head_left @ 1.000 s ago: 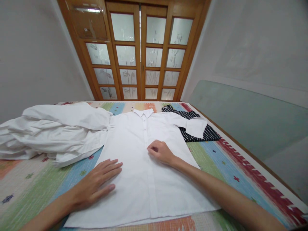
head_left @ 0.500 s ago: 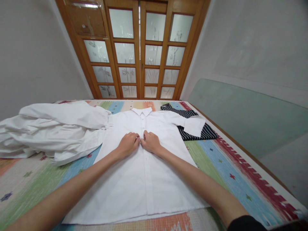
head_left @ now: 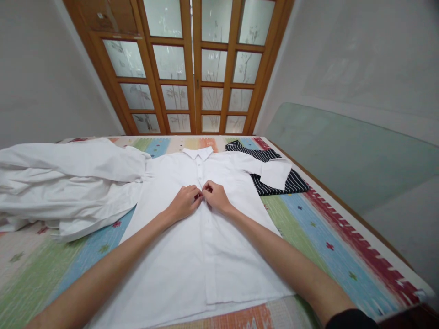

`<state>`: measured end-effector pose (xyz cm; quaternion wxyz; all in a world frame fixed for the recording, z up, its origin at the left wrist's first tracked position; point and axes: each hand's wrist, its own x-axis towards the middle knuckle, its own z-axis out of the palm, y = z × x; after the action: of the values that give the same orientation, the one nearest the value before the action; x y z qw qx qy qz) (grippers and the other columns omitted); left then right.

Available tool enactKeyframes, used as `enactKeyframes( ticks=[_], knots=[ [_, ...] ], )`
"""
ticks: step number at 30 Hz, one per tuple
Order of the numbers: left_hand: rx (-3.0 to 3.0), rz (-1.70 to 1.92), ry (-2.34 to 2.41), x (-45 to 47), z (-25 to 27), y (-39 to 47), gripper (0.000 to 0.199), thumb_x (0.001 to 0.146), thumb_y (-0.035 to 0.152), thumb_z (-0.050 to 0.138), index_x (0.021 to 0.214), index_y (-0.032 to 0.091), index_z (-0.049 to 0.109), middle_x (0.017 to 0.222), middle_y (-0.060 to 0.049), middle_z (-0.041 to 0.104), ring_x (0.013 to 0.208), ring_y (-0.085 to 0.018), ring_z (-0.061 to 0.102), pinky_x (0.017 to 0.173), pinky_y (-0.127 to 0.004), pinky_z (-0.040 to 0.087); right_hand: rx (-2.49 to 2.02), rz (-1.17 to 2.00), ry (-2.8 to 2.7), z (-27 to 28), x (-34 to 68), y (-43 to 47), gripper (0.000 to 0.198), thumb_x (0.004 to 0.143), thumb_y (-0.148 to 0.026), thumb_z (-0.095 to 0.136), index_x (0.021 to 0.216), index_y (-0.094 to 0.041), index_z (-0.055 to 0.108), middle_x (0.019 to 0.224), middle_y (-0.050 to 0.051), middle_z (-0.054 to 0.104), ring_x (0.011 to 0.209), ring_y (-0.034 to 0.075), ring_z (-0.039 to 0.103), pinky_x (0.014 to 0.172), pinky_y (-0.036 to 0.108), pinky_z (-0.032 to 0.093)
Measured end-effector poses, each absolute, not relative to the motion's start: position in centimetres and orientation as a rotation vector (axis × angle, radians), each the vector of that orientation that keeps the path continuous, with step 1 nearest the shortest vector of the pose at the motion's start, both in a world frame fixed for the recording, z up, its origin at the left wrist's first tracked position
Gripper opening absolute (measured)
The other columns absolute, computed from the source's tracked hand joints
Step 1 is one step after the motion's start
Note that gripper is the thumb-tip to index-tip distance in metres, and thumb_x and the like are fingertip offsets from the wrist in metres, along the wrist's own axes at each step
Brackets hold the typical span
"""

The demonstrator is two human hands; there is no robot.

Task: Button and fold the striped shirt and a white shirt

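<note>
A white collared shirt (head_left: 171,265) lies spread face up, its collar pointing away from me and its button placket running down the middle. My left hand (head_left: 187,201) is closed in a pinch on the placket, a little below the chest. Right beside it, my right hand (head_left: 215,195) pinches the same strip of cloth, the fingertips of both nearly touching. The button or hole between the fingers is hidden. Toward the collar, small buttons show on the placket. The shirt's right-hand sleeve (head_left: 275,172) is laid out sideways with its cuff folded.
A heap of white cloth (head_left: 75,183) lies at the left, against the shirt. Black-and-white striped cloth (head_left: 297,183) lies partly under the sleeve. Beneath everything is a colourful striped cover (head_left: 322,228). A pale green panel (head_left: 343,155) stands along the right edge; wooden glazed doors (head_left: 192,82) are behind.
The fingers of both hands have shifted slightly on the placket and the cloth is lifted a little there. The camera view has tilted downward slightly.
</note>
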<state>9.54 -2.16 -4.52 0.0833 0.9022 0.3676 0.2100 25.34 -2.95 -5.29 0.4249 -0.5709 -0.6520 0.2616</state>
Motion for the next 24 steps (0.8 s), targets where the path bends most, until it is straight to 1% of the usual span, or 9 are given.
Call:
enactKeyframes(
  ticks=[3,8,12,15,19,22,24],
  knots=[
    [2.666,0.642,1.016,9.2,-4.5,-2.5,0.012,0.088,0.024,0.05,0.081,0.019,0.059,0.083,-0.006,0.062,0.082,-0.02,0.058,0.077,-0.035,0.043,-1.4,0.677,-1.653,-5.4,25.4,-3.0,0.008,0.072,-0.013,0.053,0.068,-0.019,0.056,0.063,-0.004,0.058,0.062,0.012,0.055,0.062,0.022,0.041],
    [2.481,0.726,1.094,9.5,-5.1,-2.4,0.007,0.082,0.023,0.055,0.078,0.019,0.058,0.075,-0.002,0.06,0.073,-0.018,0.056,0.071,-0.032,0.043,-1.351,0.721,-1.67,-5.7,25.6,-2.9,0.007,0.073,-0.015,0.055,0.069,-0.018,0.06,0.061,-0.004,0.059,0.06,0.011,0.054,0.06,0.022,0.04],
    [2.32,0.759,1.148,9.8,-5.7,-2.2,0.008,0.079,0.026,0.06,0.081,0.019,0.063,0.073,0.001,0.061,0.068,-0.015,0.056,0.068,-0.029,0.041,-1.27,0.826,-1.692,-5.6,26.5,-2.6,0.007,0.069,-0.015,0.057,0.071,-0.017,0.063,0.062,-0.003,0.062,0.058,0.011,0.053,0.057,0.021,0.039],
    [2.254,0.78,1.153,9.9,-5.7,-2.2,0.01,0.079,0.026,0.061,0.085,0.019,0.066,0.072,0.002,0.063,0.067,-0.014,0.056,0.069,-0.028,0.041,-1.191,0.916,-1.717,-5.5,27.6,-2.3,0.012,0.066,-0.013,0.056,0.073,-0.016,0.065,0.063,-0.003,0.063,0.059,0.011,0.053,0.058,0.022,0.039],
    [2.221,0.798,1.162,10.1,-5.4,-2.4,0.008,0.078,0.022,0.06,0.081,0.019,0.067,0.071,0.002,0.064,0.067,-0.014,0.057,0.068,-0.027,0.041,-1.102,1.031,-1.747,-5.5,28.9,-1.9,0.019,0.064,-0.013,0.056,0.079,-0.015,0.067,0.066,-0.002,0.063,0.06,0.011,0.054,0.058,0.022,0.04],
    [2.207,0.814,1.158,10.1,-5.4,-2.6,0.009,0.079,0.021,0.058,0.078,0.019,0.067,0.07,0.002,0.064,0.067,-0.014,0.057,0.068,-0.027,0.041,-1.073,1.048,-1.775,-5.5,29.2,-1.8,0.021,0.063,-0.013,0.057,0.08,-0.015,0.068,0.066,-0.003,0.062,0.06,0.01,0.053,0.057,0.022,0.039],
    [2.208,0.818,1.167,10.1,-5.4,-2.6,0.01,0.079,0.022,0.059,0.079,0.018,0.068,0.07,0.002,0.065,0.067,-0.014,0.057,0.068,-0.027,0.041,-1.069,1.041,-1.789,-5.5,29.3,-1.9,0.021,0.063,-0.013,0.057,0.08,-0.015,0.068,0.064,-0.003,0.061,0.058,0.01,0.051,0.056,0.021,0.039]
  ],
)
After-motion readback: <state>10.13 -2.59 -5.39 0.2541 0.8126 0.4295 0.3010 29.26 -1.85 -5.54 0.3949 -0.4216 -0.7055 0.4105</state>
